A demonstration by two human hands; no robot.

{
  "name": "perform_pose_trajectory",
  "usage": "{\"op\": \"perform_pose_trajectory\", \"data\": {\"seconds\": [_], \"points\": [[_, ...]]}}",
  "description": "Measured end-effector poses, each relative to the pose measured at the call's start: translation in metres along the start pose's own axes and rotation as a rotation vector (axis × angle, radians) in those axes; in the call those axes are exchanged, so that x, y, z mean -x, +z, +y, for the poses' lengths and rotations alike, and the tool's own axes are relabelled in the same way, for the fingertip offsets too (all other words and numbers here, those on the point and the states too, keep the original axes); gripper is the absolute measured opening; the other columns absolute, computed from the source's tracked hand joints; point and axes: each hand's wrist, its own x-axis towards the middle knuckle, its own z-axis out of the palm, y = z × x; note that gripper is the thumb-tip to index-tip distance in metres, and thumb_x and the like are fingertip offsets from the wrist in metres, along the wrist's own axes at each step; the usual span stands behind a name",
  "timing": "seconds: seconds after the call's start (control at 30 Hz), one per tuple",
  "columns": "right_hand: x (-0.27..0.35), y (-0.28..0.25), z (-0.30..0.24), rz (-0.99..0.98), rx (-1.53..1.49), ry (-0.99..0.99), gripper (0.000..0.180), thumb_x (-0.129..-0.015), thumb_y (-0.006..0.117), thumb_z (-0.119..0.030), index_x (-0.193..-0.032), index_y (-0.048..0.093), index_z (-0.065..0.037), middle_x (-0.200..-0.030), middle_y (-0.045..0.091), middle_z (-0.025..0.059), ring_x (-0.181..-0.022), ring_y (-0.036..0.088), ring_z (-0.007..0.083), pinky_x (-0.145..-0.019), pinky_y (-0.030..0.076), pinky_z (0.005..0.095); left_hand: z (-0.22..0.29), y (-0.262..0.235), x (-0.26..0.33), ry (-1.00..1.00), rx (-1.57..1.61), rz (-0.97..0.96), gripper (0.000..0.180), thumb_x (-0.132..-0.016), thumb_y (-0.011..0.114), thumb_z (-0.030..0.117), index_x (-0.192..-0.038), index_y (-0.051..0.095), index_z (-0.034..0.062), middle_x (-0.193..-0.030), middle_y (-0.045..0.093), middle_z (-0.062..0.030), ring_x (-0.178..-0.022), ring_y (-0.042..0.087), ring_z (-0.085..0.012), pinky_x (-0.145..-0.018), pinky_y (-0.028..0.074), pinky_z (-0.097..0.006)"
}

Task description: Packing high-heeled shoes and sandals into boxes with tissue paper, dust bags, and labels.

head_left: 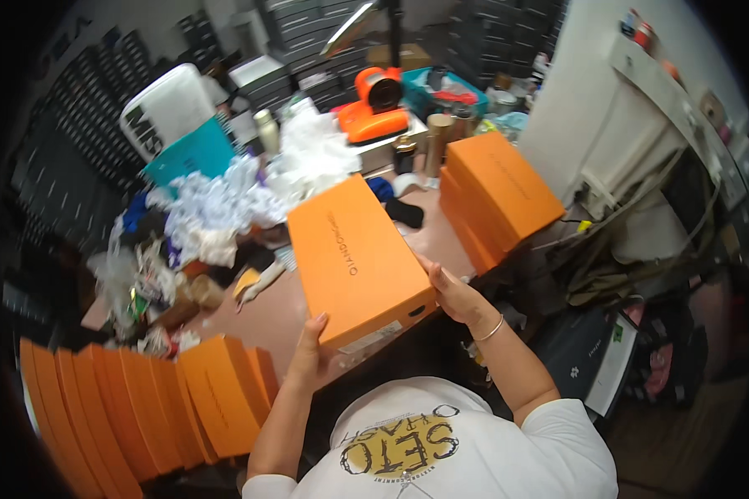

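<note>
Between my two hands is an orange cardboard box (362, 254) with dark lettering on its lid, held tilted above the pinkish tabletop (287, 337). My left hand (310, 341) grips its near left corner, thumb on the top edge. My right hand (456, 295) is closed on the right side near the front corner, and a bracelet circles that wrist. On the box's near side are a white label and a dark oval hole. The fingers underneath are hidden.
Orange boxes (129, 407) stand in a row at lower left; a stack of them (508, 195) is on the right. Crumpled white paper (316, 150), an orange device (374, 108), a teal basket (466, 83) and bottles crowd the back. A black box (587, 349) lies at lower right.
</note>
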Motion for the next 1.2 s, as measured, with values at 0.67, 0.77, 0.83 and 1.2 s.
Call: {"op": "perform_pose_trajectory", "data": {"seconds": [0.67, 0.77, 0.83, 1.2], "points": [[-0.008, -0.139, -0.099, 0.294, 0.766, -0.25, 0.029, -0.097, 0.05, -0.015, -0.122, 0.056, -0.003, -0.109, 0.059, 0.0059, -0.095, 0.057, 0.0117, -0.077, 0.046, 0.0228, -0.1, 0.061, -0.054, -0.051, -0.199, -0.086, 0.05, -0.095, 0.056, 0.029, -0.135, 0.045, -0.0002, -0.12, 0.056, -0.0091, -0.1, 0.059, -0.0153, -0.084, 0.049, -0.027], [-0.051, 0.012, -0.004, -0.244, 0.388, 0.188, 0.04, -0.09, 0.057, -0.007, -0.129, 0.051, -0.004, -0.113, 0.057, 0.01, -0.096, 0.059, 0.0159, -0.077, 0.051, 0.0281, -0.104, -0.003, -0.001, 0.402, 0.1, 0.411, 0.035, -0.096, 0.055, 0.019, -0.126, 0.051, 0.0016, -0.112, 0.057, -0.0053, -0.098, 0.06, -0.0142, -0.085, 0.05, -0.028], [-0.052, 0.081, 0.1, -0.576, 0.314, 0.328, 0.069, -0.09, 0.063, -0.017, -0.147, 0.026, -0.009, -0.132, 0.046, 0.0161, -0.102, 0.058, 0.0187, -0.078, 0.052, 0.031, -0.077, -0.038, 0.052, 0.689, -0.004, 0.767, 0.025, -0.096, 0.055, 0.016, -0.117, 0.057, 0.0036, -0.104, 0.06, -0.0033, -0.096, 0.058, -0.012, -0.087, 0.047, -0.028], [-0.072, 0.319, 0.25, -0.269, -0.079, 0.7, 0.092, -0.081, 0.074, -0.016, -0.148, 0.01, -0.01, -0.072, 0.052, 0.0004, -0.059, 0.053, 0.0081, -0.051, 0.047, 0.023, -0.097, -0.255, 0.256, 0.009, -1.044, 1.305, 0.044, -0.089, 0.061, 0.018, -0.126, 0.051, -0.0047, -0.128, 0.053, -0.0214, -0.12, 0.05, -0.0335, -0.098, 0.041, -0.038]]}}
